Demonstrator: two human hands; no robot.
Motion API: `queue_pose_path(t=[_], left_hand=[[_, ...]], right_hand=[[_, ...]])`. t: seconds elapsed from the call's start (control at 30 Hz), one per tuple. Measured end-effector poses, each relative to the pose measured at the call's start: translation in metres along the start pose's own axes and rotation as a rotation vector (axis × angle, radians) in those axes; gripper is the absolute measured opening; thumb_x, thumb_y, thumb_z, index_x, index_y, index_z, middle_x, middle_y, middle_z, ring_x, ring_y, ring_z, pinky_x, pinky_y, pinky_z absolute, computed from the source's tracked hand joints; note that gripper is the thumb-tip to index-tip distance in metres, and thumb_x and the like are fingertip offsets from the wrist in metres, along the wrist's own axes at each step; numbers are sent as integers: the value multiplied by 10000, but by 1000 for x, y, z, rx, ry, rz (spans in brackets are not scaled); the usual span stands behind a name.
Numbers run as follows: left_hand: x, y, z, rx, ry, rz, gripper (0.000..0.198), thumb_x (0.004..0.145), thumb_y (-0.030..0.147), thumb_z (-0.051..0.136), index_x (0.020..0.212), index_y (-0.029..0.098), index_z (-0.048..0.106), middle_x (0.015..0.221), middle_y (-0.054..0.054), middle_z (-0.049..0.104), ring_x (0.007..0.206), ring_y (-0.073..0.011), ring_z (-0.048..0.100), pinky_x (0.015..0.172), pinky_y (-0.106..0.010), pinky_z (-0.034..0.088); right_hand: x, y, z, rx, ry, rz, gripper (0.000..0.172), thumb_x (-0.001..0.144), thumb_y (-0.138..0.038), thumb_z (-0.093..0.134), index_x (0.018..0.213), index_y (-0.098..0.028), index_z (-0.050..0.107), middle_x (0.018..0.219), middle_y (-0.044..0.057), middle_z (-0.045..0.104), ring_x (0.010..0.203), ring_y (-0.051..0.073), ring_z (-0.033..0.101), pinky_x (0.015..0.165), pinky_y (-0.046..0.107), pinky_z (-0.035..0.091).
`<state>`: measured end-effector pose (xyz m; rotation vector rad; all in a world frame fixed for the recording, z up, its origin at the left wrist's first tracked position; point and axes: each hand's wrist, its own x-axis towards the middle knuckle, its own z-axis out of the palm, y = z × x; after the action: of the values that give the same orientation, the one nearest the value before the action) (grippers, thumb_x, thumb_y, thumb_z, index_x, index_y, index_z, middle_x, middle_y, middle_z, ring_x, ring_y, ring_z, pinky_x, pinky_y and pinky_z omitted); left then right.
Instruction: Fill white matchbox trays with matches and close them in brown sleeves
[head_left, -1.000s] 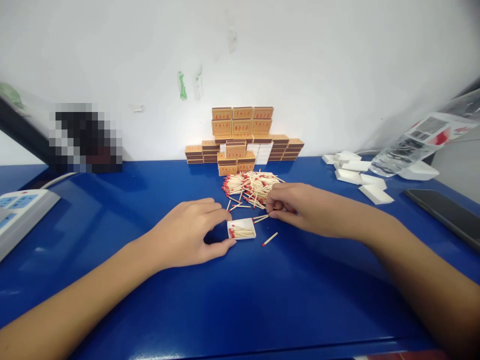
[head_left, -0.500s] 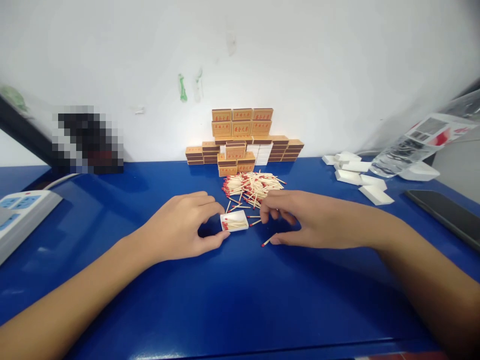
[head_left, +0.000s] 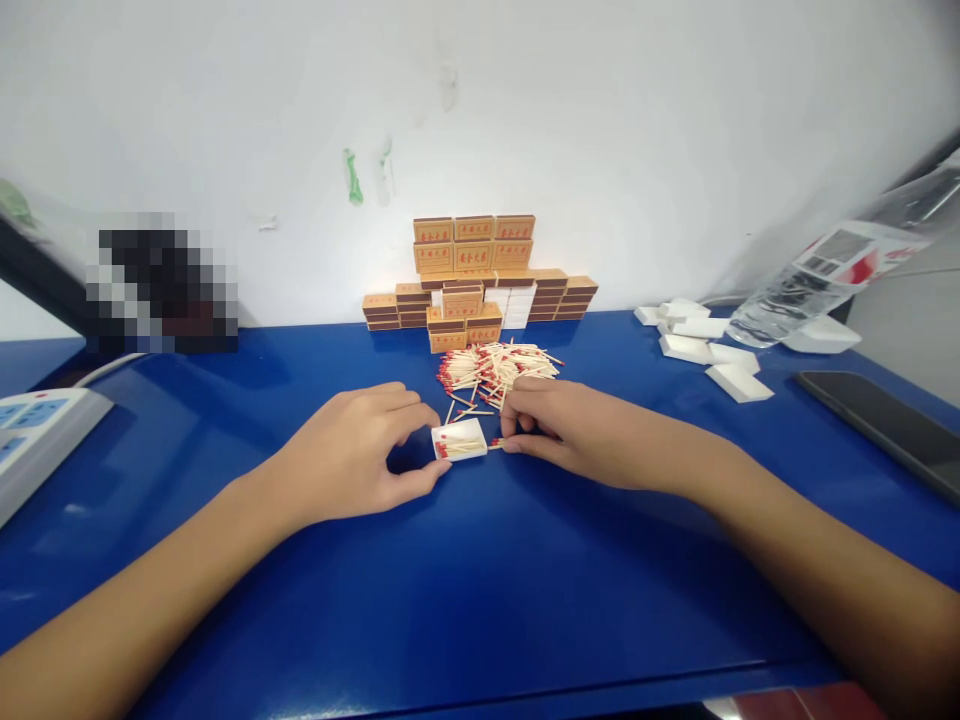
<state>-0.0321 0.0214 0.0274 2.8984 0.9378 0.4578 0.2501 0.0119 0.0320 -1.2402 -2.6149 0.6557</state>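
Head view, left hand (head_left: 362,455) arched, gripping white tray (head_left: 466,431), right hand (head_left: 566,428) bent inward, pinching matches (head_left: 498,443)

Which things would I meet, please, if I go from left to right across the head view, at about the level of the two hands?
White power strip → left hand → small white tray → right hand → dark phone.
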Motion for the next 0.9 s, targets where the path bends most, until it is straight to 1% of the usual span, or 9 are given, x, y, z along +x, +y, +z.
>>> queue_pose_path(t=[0.17, 0.4, 0.57, 0.73, 0.8, 0.9], left_hand=[[0, 2, 0, -2, -7, 20, 215, 960, 364, 679, 1039, 177, 750, 812, -18, 674, 763, -184, 616, 658, -305, 430], [0, 0, 0, 5, -1, 7, 198, 951, 351, 692, 1034, 181, 752, 807, -11, 670, 769, -183, 617, 662, -309, 435], [-1, -1, -1, 8, -12, 10, 202, 953, 352, 693, 1044, 182, 751, 817, -9, 677, 760, -179, 621, 663, -312, 440], [-1, 0, 0, 0, -24, 13, 207, 956, 364, 686, 1038, 184, 747, 822, -11, 682, 756, -179, 623, 662, -311, 443], [-1, -1, 2, -5, -25, 14, 210, 958, 366, 684, 1043, 185, 747, 833, -13, 688, 762, -180, 627, 671, -312, 451], [-1, 0, 4, -5, -22, 19, 208, 961, 357, 677, 1044, 181, 749, 838, -18, 690, 764, -181, 630, 673, -311, 457]], right_hand=[[-1, -6, 1, -49, -48, 64, 202, 1099, -330, 531, 956, -198, 583, 1042, 70, 667, 846, 208, 594, 749, 334, 421], [-4, -7, 7, -194, -74, 87, 231, 1129, -331, 464, 1019, -177, 596, 1068, 90, 668, 817, 212, 623, 730, 345, 444], [-8, -10, 10, -363, -8, 17, 222, 1120, -292, 489, 1033, -148, 633, 1050, 115, 692, 808, 225, 660, 718, 355, 462], [-9, -6, 15, -527, 87, -56, 149, 1093, -231, 546, 1016, -138, 633, 979, 109, 702, 685, 205, 633, 613, 343, 397], [-9, -1, 18, -558, 131, -89, 133, 1095, -218, 538, 1028, -142, 623, 973, 100, 697, 675, 198, 626, 603, 337, 380], [-9, 4, 18, -537, 176, -128, 118, 1100, -202, 516, 1047, -151, 607, 975, 86, 690, 690, 191, 628, 609, 326, 382]])
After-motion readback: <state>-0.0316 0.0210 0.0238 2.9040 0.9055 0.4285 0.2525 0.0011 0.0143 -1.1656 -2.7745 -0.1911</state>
